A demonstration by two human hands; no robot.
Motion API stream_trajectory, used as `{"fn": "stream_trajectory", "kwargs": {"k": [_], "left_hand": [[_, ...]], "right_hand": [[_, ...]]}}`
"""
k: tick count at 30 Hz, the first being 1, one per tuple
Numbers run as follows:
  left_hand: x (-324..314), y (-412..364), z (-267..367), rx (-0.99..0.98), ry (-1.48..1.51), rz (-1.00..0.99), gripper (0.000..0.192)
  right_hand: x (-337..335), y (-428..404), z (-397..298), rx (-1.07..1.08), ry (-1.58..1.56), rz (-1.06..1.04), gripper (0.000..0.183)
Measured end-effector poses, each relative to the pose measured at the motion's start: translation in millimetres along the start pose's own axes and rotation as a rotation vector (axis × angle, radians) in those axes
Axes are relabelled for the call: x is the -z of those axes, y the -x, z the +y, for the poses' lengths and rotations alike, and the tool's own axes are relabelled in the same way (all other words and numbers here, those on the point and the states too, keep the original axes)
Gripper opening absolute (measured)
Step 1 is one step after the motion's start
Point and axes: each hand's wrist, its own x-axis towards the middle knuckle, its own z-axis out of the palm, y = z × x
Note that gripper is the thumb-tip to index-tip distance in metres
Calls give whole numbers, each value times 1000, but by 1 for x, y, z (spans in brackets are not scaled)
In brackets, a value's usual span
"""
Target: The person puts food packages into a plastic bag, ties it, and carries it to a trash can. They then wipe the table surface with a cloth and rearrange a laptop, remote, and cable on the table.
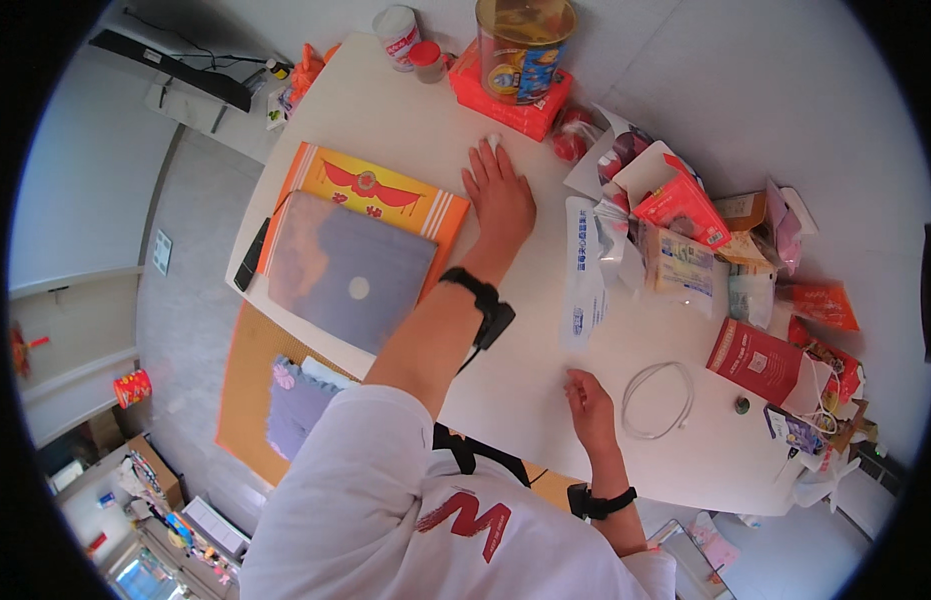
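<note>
My left hand (503, 199) lies palm down on the white table (533, 315), fingers slightly spread. A small white scrap (494, 140) shows at its fingertips; whether anything is under the palm is hidden. To its left, a grey laptop-like slab (353, 262) with a round pale spot overlaps an orange and yellow printed box (383, 187). My right hand (591, 409) is near the front of the table, its fingers loosely curled and no object visible in it. Just right of it is a coiled white cable (658, 401). A long white printed wrapper (581, 277) lies beyond it.
A large clear tub (524, 52) stands on a red package (503, 97) at the back. Open boxes and food packets (683, 202) crowd the wall side. A red paper bag (758, 360) and a small dark round object (742, 405) sit at the right. A black device (252, 255) lies by the left edge.
</note>
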Motion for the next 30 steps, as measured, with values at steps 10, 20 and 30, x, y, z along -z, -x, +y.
{"fn": "stream_trajectory", "kwargs": {"k": [10, 20, 30], "left_hand": [[15, 40, 10, 26, 91, -86, 68], [188, 92, -89, -344, 458, -135, 52], [238, 186, -309, 1128, 1222, -142, 32]], "right_hand": [[-3, 2, -22, 77, -16, -38, 27], [-55, -12, -87, 271, 11, 21, 38], [-123, -85, -218, 568, 146, 126, 55]]}}
